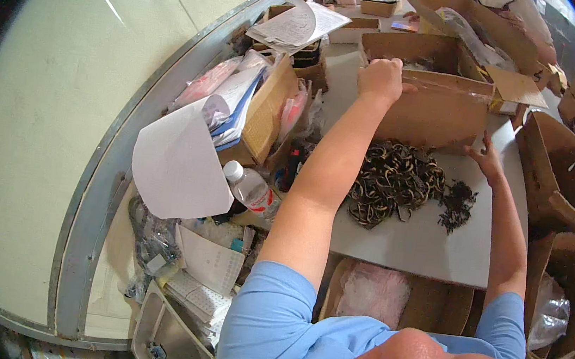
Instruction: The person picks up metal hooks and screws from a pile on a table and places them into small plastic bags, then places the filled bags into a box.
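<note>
Your left hand grips the cardboard box by left rim; your right hand at its right corner, can't tell if gripping; dark looped pile nearer you.

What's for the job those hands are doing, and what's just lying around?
Seems part of it:
- cardboard box, left hand on its rim
- black-and-tan loops
- small black heap

Probably just lying about:
- plastic bottle
- white paper
- tray
</note>
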### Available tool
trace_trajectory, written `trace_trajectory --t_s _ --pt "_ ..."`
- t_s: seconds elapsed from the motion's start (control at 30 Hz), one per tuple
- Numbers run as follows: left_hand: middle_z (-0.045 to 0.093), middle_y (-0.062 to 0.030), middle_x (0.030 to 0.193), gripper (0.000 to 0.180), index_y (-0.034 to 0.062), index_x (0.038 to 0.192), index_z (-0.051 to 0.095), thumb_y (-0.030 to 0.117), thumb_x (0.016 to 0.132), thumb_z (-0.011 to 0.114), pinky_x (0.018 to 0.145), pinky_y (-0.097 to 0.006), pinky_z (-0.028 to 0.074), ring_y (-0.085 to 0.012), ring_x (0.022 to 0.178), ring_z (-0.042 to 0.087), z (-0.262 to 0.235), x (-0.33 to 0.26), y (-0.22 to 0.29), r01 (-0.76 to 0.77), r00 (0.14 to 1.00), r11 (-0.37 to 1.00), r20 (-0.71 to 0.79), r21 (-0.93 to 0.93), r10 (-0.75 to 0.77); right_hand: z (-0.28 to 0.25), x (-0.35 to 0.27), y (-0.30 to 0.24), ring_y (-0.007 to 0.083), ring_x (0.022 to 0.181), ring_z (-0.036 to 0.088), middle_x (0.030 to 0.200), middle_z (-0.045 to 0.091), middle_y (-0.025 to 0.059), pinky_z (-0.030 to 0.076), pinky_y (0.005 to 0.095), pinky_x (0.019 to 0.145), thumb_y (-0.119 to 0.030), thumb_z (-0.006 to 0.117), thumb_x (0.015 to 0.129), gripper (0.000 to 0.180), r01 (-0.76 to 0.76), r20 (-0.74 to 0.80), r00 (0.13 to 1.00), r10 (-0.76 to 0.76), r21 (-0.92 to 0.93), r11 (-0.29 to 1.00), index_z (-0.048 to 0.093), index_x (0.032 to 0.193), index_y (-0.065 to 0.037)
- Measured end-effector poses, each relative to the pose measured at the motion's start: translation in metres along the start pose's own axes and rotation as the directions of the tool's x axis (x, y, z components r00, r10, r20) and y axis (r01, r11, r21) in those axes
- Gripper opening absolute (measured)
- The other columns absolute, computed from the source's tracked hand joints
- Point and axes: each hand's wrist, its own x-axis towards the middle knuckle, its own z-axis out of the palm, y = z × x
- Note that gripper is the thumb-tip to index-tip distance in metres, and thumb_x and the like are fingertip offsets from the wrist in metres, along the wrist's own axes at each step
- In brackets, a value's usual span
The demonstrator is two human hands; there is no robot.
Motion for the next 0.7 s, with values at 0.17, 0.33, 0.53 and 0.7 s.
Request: trace_trajectory --t_s 0.17,0.33,0.53,0.7 --pt "0.067 -0.0152 0.089 0.068 0.007 0.092 0.065 0.064 0.056 0.071 0.076 -0.045 0.051 -0.0327 0.089 0.065 -0.024 -0.006 -0.024 -0.009 0.999 1.0 0.054 0.016 0.008 0.028 0.03 -0.003 0.0141 0.097 0.055 0.11 0.06 0.0068 0.046 0.0292 0.083 -0.023 0.058 0.091 0.04 -0.041 0.078 0.996 0.038 0.039 0.998 0.049 0.123 0.0" --pt "0.067 -0.0172 0.089 0.064 0.0054 0.087 0.066 0.062 0.058 0.073 0.073 -0.043 0.051 -0.0343 0.088 0.064 -0.044 -0.016 -0.087 0.03 0.993 0.999 0.116 0.043 -0.035 0.071 0.009 -0.041 0.0143 0.094 0.057 0.106 0.062 0.007 0.045 0.0283 0.084 -0.02 0.054 0.093 0.031 -0.082 0.25 0.968 0.035 0.182 0.98 0.055 0.115 0.002" --pt "0.067 -0.0147 0.09 0.068 0.0056 0.087 0.066 0.065 0.055 0.074 0.074 -0.043 0.05 -0.031 0.089 0.064 -0.075 -0.015 -0.101 0.113 0.965 0.99 0.23 0.08 -0.128 0.09 0.02 -0.007 0.0249 0.11 0.052 0.12 0.058 0.0126 0.039 0.0346 0.096 -0.016 0.044 0.089 0.04 0.023 0.272 0.959 -0.074 0.184 0.983 0.05 0.126 0.0" --pt "0.067 -0.015 0.093 0.072 0.0051 0.092 0.066 0.07 0.061 0.068 0.077 -0.042 0.049 -0.031 0.09 0.064 -0.088 -0.045 -0.125 0.167 0.977 0.973 0.107 0.161 -0.185 0.103 -0.026 -0.091 0.0235 0.121 0.044 0.13 0.05 0.0136 0.033 0.0324 0.102 -0.015 0.046 0.086 0.048 0.097 0.356 0.927 -0.118 0.076 0.992 0.044 0.132 -0.001"
